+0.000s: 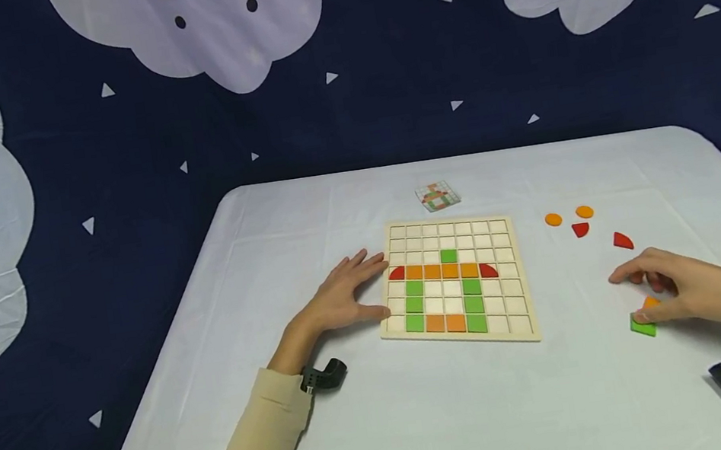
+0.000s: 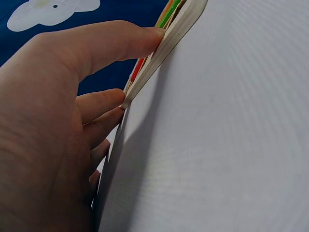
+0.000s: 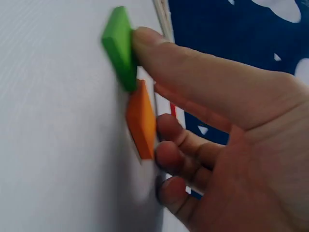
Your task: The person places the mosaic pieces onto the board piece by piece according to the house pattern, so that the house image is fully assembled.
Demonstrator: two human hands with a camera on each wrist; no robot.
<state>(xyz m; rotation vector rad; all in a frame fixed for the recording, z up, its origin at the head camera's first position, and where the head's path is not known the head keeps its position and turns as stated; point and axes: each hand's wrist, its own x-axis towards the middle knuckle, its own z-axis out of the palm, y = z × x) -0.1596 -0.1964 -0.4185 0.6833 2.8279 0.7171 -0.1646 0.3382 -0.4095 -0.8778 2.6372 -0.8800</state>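
Note:
The left hand [image 1: 341, 297] rests at the left edge of a wooden grid board [image 1: 530, 309], thumb and fingertips touching its rim, as the left wrist view also shows. On the board are green, orange and red tiles in a pattern, including a lone green square [image 1: 449, 255] at the top. To the right of the board, the right hand [image 1: 694, 286] touches a green tile [image 3: 116, 43] with its thumb tip, the index finger stretched out apart from it. Partly under that hand lies an orange tile [image 3: 141, 121], beside the green one.
A small pattern card [image 1: 437, 196] lies behind the board. Further right are two orange round pieces, one of them an orange disc [image 1: 553, 219], a red piece [image 1: 580, 229] and a red quarter-circle [image 1: 622, 240]. A white cloth covers the table [image 1: 334, 428].

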